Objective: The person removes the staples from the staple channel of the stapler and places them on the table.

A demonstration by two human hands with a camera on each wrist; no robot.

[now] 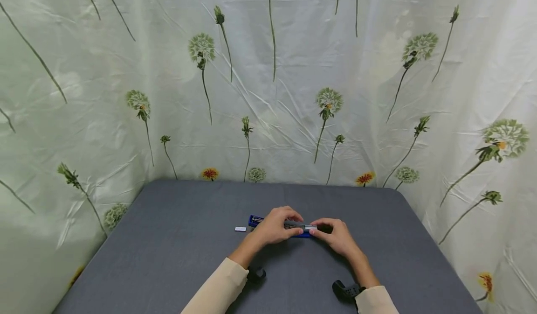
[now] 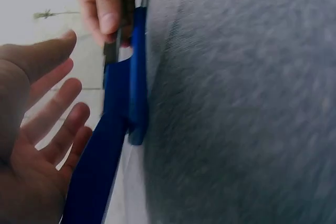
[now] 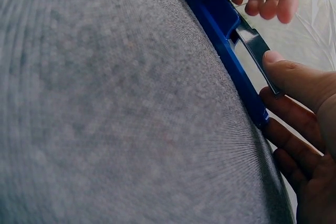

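On the table (image 1: 180,239) we see the stapler (image 3: 229,61) unfolded, long axis left to right, rail (image 3: 256,51) pointing right; the right hand (image 1: 338,237) pinches the rail; the left hand (image 1: 272,227) arches near, fingers loosely spread.

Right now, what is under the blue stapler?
Under the stapler is the grey table. The spot directly below is covered, so I cannot tell whether anything lies there.

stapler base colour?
Blue. The stapler base shows best in the right wrist view.
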